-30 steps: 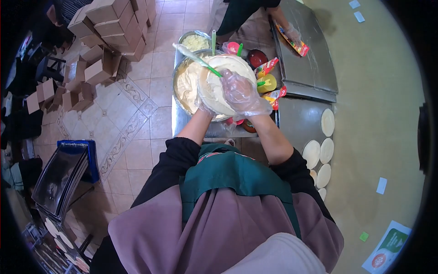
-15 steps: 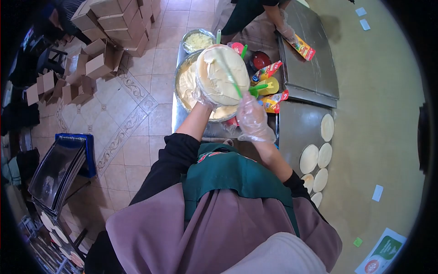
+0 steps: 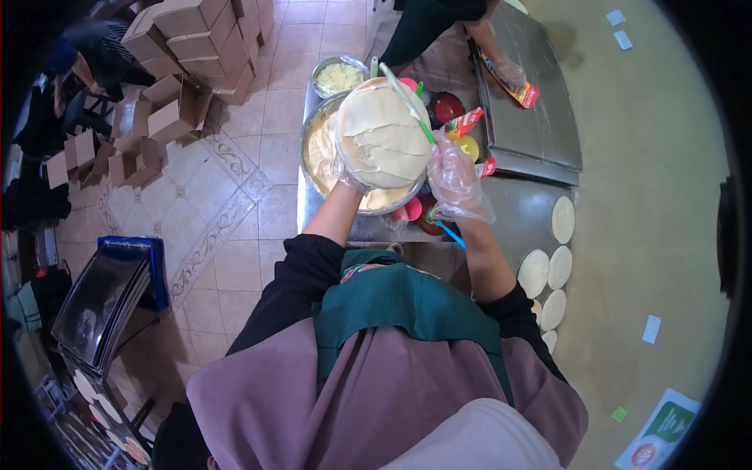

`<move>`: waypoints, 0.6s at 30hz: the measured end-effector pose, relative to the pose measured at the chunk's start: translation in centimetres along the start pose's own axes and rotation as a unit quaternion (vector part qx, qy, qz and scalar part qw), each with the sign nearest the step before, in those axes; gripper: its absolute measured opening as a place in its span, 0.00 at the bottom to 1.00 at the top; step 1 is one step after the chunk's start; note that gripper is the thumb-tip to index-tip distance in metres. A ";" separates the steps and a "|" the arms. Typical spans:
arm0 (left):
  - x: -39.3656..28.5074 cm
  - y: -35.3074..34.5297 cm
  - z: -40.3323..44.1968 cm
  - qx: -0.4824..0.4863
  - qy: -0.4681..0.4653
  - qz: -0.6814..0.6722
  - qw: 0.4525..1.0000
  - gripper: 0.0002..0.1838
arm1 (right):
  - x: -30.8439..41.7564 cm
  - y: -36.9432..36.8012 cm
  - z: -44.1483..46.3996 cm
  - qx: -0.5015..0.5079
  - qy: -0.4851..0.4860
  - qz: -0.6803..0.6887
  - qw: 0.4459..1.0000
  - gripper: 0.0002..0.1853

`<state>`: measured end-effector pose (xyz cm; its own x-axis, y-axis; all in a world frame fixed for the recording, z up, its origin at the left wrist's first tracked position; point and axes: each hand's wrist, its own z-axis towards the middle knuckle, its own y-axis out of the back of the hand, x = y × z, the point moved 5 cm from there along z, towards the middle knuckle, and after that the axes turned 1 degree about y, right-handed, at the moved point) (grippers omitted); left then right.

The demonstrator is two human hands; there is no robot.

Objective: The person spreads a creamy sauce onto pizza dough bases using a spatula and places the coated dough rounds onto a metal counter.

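Note:
My left hand (image 3: pixel 348 175), in a clear plastic glove, holds up a round flat dough base (image 3: pixel 384 145) from its near left edge. Pale cream covers much of the base's top, with ridges across it. In my gloved right hand (image 3: pixel 458 182) is a spatula with a green handle (image 3: pixel 424 128) and a whitish blade (image 3: pixel 399 90). The blade lies over the far edge of the base; whether it touches cannot be made out. Beneath the base stands a large metal bowl (image 3: pixel 304 157) of the same pale cream, partly hidden.
A smaller bowl (image 3: pixel 316 78) of shredded white food stands beyond. Sauce pouches (image 3: pixel 464 123), a red bowl (image 3: pixel 447 106) and a blue-handled tool (image 3: pixel 451 234) lie rightward. Several dough rounds (image 3: pixel 533 272) line the counter. A co-worker's gloved hand (image 3: pixel 511 73) holds a packet. Cardboard boxes (image 3: pixel 207 39) are stacked left.
The spatula has moved from the middle of the base to its far edge, my right hand shifting right. The co-worker's hand has slid along the packet. At upper left, another person shows more.

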<state>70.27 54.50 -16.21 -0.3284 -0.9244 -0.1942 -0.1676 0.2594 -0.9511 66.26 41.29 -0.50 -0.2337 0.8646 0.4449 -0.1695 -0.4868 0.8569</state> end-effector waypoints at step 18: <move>-0.3 -0.3 -0.1 0.024 0.012 -0.022 0.999 0.35 | -0.3 0.2 -1.3 0.037 -0.014 -0.005 0.999 0.11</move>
<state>70.31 54.72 -15.87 -0.3445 -0.9273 -0.1463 -0.1386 0.2043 -0.9690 65.08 40.81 -0.75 -0.2058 0.8733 0.4416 -0.1011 -0.4678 0.8780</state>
